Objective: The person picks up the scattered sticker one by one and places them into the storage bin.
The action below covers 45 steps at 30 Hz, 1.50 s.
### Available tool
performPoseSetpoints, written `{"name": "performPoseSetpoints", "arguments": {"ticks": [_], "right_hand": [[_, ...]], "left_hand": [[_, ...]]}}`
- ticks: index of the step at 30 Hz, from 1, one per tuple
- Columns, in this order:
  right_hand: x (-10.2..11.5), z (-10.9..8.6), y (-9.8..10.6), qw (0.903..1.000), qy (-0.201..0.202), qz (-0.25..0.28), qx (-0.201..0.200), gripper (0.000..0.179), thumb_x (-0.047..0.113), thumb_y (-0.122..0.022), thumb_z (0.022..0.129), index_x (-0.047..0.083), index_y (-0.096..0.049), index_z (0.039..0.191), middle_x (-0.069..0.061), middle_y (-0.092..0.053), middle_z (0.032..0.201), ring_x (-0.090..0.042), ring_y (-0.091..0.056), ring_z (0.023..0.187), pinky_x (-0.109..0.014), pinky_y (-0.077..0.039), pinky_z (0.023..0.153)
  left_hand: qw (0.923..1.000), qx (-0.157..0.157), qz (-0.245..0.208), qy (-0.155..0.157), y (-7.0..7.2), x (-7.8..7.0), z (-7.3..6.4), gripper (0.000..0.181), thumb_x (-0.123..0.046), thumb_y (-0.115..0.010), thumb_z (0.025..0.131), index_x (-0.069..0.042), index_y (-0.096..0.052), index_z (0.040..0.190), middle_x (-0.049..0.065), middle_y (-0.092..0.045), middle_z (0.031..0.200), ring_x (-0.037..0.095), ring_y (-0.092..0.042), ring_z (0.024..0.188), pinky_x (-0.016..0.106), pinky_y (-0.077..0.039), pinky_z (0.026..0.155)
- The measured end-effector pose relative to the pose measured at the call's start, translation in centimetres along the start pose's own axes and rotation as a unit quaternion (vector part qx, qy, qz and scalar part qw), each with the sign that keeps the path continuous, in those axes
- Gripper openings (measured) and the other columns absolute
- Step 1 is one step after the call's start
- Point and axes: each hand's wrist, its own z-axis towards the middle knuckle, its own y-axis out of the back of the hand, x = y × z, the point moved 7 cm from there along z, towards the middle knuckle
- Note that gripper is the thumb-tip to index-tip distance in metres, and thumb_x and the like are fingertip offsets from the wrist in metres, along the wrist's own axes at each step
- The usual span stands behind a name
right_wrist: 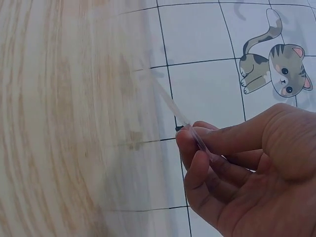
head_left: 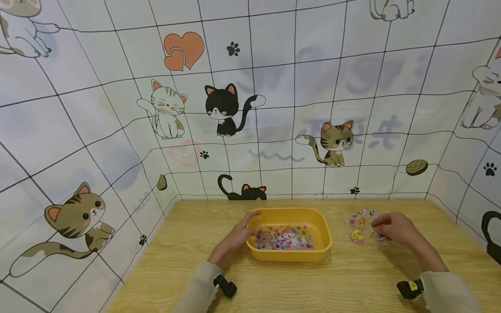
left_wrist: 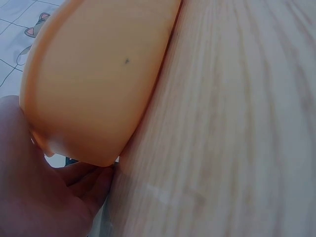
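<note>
A yellow plastic basin point(head_left: 289, 255) sits on the wooden table in the head view. Inside it lie clear sheets of small colourful stickers point(head_left: 285, 239), with a bear and a white rabbit among the prints. My left hand point(head_left: 239, 232) grips the basin's left end, thumb at the rim and fingers curled beneath it in the left wrist view point(left_wrist: 59, 187). To the right of the basin, my right hand point(head_left: 396, 228) pinches a clear sticker sheet point(head_left: 357, 236) between thumb and fingers. From the right wrist, that sheet point(right_wrist: 170, 104) shows almost edge-on, thin and see-through.
The light wooden table point(head_left: 274, 287) ends at a white cloth backdrop point(head_left: 274, 174) printed with grid lines and cartoon cats. More of this backdrop rises at the left and right sides. A black camera mount point(head_left: 225, 287) is strapped on the left wrist, another point(head_left: 410, 288) on the right.
</note>
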Motion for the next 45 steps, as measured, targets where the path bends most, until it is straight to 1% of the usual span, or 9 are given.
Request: {"name": "performPoseSetpoints", "arguments": {"ticks": [3,7,17,25,27,30,35,38,45], "right_hand": [[0.1,0.0,0.1,1.0000,-0.002,0.003,-0.001,0.032,0.007,-0.061,0.099,-0.017,-0.063,0.120,-0.022,-0.073,0.102,-0.017,-0.065,0.078,-0.033,-0.056,0.066],[0.3,-0.1,0.2,1.0000,-0.002,0.004,-0.006,0.032,0.007,-0.061,0.099,-0.017,-0.063,0.120,-0.020,-0.073,0.100,-0.017,-0.065,0.077,-0.033,-0.056,0.065],[1.4,-0.4,0.8,0.9999,0.001,0.002,-0.014,0.031,0.006,-0.060,0.099,-0.017,-0.063,0.120,-0.020,-0.072,0.099,-0.017,-0.063,0.076,-0.035,-0.056,0.065],[2.8,-0.4,1.3,0.9995,0.023,-0.005,-0.023,0.029,0.007,-0.062,0.099,-0.015,-0.065,0.116,-0.022,-0.071,0.098,-0.017,-0.064,0.076,-0.037,-0.057,0.066],[3.0,-0.4,1.3,0.9993,0.025,-0.007,-0.025,0.028,0.007,-0.062,0.098,-0.015,-0.066,0.116,-0.020,-0.072,0.098,-0.016,-0.064,0.075,-0.036,-0.057,0.066],[3.3,-0.5,1.2,0.9991,0.032,-0.010,-0.028,0.028,0.007,-0.062,0.098,-0.014,-0.066,0.116,-0.018,-0.072,0.097,-0.016,-0.064,0.074,-0.035,-0.057,0.065],[3.9,-0.6,1.2,0.9982,0.045,-0.016,-0.036,0.027,0.008,-0.063,0.097,-0.012,-0.068,0.114,-0.016,-0.074,0.095,-0.013,-0.063,0.071,-0.033,-0.056,0.063],[4.2,-0.6,1.3,0.9980,0.048,-0.018,-0.038,0.025,0.008,-0.064,0.097,-0.011,-0.069,0.113,-0.017,-0.074,0.095,-0.012,-0.062,0.070,-0.031,-0.055,0.062],[4.5,-1.0,1.4,0.9983,0.040,-0.017,-0.039,0.024,0.007,-0.064,0.098,-0.011,-0.068,0.113,-0.020,-0.073,0.098,-0.013,-0.062,0.071,-0.029,-0.054,0.061]], "left_hand": [[1.0000,0.000,0.000,-0.001,0.0,0.0,0.0,0.067,-0.013,-0.049,0.095,-0.025,-0.037,0.159,0.011,-0.028,0.170,0.040,-0.023,0.158,0.067,-0.022,0.122],[1.0000,0.000,0.001,-0.002,0.0,0.0,0.0,0.066,-0.013,-0.049,0.095,-0.025,-0.037,0.159,0.011,-0.029,0.170,0.040,-0.024,0.157,0.067,-0.023,0.121],[1.0000,0.000,0.002,0.000,-0.1,-0.2,0.0,0.067,-0.014,-0.048,0.095,-0.027,-0.036,0.159,0.010,-0.027,0.171,0.040,-0.024,0.157,0.067,-0.025,0.121],[1.0000,-0.002,0.001,-0.005,0.1,-0.3,0.0,0.066,-0.013,-0.048,0.095,-0.028,-0.037,0.159,0.011,-0.027,0.171,0.040,-0.027,0.156,0.065,-0.030,0.118],[1.0000,-0.002,0.002,-0.005,0.1,-0.2,0.0,0.066,-0.013,-0.048,0.095,-0.028,-0.036,0.159,0.010,-0.027,0.171,0.039,-0.027,0.156,0.064,-0.031,0.117],[1.0000,-0.001,0.000,-0.002,0.1,-0.1,0.0,0.066,-0.014,-0.048,0.095,-0.029,-0.036,0.159,0.009,-0.026,0.171,0.039,-0.025,0.157,0.063,-0.030,0.119],[1.0000,-0.001,-0.003,0.000,0.2,0.0,0.0,0.065,-0.013,-0.048,0.095,-0.026,-0.037,0.158,0.009,-0.027,0.171,0.039,-0.023,0.158,0.065,-0.024,0.121],[1.0000,-0.001,-0.004,-0.002,0.1,0.0,0.0,0.065,-0.012,-0.048,0.095,-0.026,-0.038,0.158,0.010,-0.027,0.171,0.040,-0.024,0.158,0.065,-0.025,0.121],[1.0000,0.003,-0.009,-0.002,-0.1,0.1,0.1,0.065,-0.011,-0.048,0.095,-0.025,-0.038,0.158,0.012,-0.027,0.170,0.040,-0.025,0.157,0.066,-0.026,0.120]]}}
